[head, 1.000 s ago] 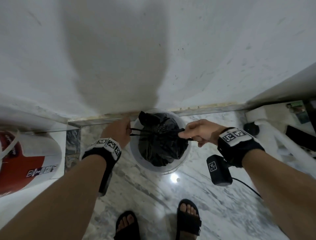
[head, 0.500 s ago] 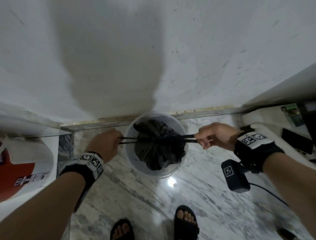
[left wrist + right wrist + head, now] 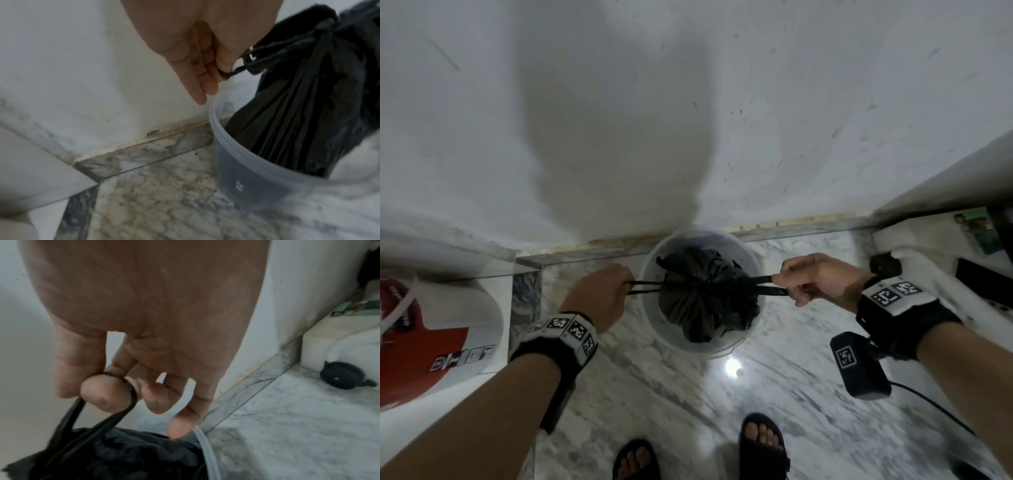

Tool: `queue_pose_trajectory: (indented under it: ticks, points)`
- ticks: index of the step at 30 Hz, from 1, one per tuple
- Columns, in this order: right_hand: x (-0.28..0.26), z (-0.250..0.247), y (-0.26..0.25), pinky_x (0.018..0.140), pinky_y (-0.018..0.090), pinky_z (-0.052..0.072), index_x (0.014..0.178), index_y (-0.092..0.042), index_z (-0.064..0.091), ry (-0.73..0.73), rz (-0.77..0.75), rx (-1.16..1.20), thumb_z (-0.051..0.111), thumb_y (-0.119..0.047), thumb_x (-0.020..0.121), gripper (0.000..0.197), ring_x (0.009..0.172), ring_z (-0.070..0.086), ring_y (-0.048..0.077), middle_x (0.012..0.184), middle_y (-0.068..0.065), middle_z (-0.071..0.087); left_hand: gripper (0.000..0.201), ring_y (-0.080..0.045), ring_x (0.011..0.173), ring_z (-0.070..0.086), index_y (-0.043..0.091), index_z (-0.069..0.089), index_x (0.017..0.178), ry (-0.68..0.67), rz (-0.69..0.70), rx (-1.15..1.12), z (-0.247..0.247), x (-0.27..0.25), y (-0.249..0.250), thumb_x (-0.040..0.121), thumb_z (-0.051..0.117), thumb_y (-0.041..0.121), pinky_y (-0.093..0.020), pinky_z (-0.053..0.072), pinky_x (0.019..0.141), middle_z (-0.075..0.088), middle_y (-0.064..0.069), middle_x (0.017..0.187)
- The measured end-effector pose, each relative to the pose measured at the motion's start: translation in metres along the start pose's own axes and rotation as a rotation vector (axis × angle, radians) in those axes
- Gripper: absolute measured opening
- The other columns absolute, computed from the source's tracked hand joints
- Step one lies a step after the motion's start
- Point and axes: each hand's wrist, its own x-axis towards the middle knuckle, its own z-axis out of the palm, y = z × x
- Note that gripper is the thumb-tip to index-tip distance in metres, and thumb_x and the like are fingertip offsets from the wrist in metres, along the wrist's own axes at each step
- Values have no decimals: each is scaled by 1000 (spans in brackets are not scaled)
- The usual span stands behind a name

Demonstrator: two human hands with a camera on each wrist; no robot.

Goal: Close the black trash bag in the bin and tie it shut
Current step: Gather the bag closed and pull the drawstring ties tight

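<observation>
A white wall [image 3: 756, 120] meets the marble floor [image 3: 688, 394], where a translucent bin [image 3: 654, 329] stands against the skirting. Inside it sits the black trash bag [image 3: 705, 301], its mouth gathered into tight pleats. Taut drawstring loops [image 3: 645, 287] run out to either side. The left hand [image 3: 599, 298] grips one loop with curled fingers; the right hand [image 3: 815, 282] hooks the other over a bent finger. The bag's contents are hidden.
</observation>
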Motion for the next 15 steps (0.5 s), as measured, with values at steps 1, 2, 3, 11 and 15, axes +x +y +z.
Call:
queue_pose_trajectory:
  ticks: [1,2,3,11,15]
  points:
    - [1,1,1,69,37,40,56,-7,50,35,-40,37,70,-19,78,32,57,43,24,52,10,46,28,-31,76,57,13,60,89,6,-27,-36,0,-1,1,90,35,27,-38,43,66,61,-10,86]
    - [0,1,1,72,37,41,57,-4,52,84,-80,79,69,-19,78,30,60,48,24,54,11,50,25,-28,76,58,15,61,88,11,-59,-85,-1,0,2,91,39,27,-37,44,67,62,-7,86]
    - [-1,2,0,76,37,44,60,-3,56,137,-113,124,71,-23,74,29,63,53,21,58,11,55,21,-24,76,60,17,63,88,15,-114,-174,-5,-1,5,92,44,26,-37,46,68,63,-4,85]
    - [5,24,-18,80,33,53,66,-7,57,433,-290,529,66,-14,83,21,67,62,22,57,6,64,17,-25,73,73,5,66,99,-67,-330,-1157,-41,7,53,87,55,12,-39,58,77,75,-9,87]
    - [2,27,-28,76,38,57,81,-11,54,479,-393,301,65,-2,81,14,55,48,22,52,14,41,15,-21,75,71,6,63,94,-126,-327,-1393,-50,11,62,86,53,14,-32,59,68,70,-7,86]
